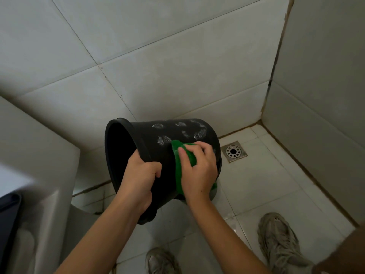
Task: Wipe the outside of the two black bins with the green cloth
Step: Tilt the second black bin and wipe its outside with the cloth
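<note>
Your left hand (141, 175) grips the tilted black bin (158, 155) by its rim above the floor while your right hand (197, 171) presses the green cloth (177, 161) to its side; hard wiping could twist it loose.

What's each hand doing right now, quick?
Left hand: closed, gripping the rim of the black bin.
Right hand: closed, fingers curled on the green cloth, pressing it against the bin's side.

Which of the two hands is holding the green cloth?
The right hand: it presses the green cloth against the black bin's side. The left hand only grips the bin's rim, holding it tilted.
</note>
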Action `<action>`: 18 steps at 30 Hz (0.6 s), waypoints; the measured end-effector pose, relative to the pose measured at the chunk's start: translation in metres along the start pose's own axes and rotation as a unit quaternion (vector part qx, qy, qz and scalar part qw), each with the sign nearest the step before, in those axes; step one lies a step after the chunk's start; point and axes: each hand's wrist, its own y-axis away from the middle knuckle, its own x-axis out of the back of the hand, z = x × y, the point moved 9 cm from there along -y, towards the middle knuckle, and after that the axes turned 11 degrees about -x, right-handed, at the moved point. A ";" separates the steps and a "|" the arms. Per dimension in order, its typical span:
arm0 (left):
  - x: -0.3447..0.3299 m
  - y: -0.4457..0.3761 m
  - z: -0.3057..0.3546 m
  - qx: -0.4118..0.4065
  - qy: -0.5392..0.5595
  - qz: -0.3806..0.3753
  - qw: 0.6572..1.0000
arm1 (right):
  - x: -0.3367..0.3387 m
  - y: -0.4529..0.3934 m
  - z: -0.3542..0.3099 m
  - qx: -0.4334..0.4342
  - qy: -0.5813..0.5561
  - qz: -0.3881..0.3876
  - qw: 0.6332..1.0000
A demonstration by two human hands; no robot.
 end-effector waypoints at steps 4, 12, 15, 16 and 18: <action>0.000 -0.002 0.003 -0.013 0.004 0.002 1.000 | 0.002 0.027 -0.012 0.046 -0.007 -0.003 0.999; 0.007 -0.002 0.000 -0.002 0.012 0.012 1.000 | -0.001 -0.002 0.014 -0.042 -0.032 0.000 0.999; 0.007 -0.002 -0.001 -0.004 0.008 0.013 1.000 | 0.000 0.018 0.010 -0.005 -0.008 0.002 1.000; 0.007 -0.003 -0.001 -0.004 0.006 0.012 1.000 | -0.001 0.030 0.006 0.022 -0.013 -0.007 1.000; 0.008 -0.004 -0.002 -0.006 0.002 0.011 1.000 | -0.001 0.046 0.002 0.059 -0.033 -0.024 0.997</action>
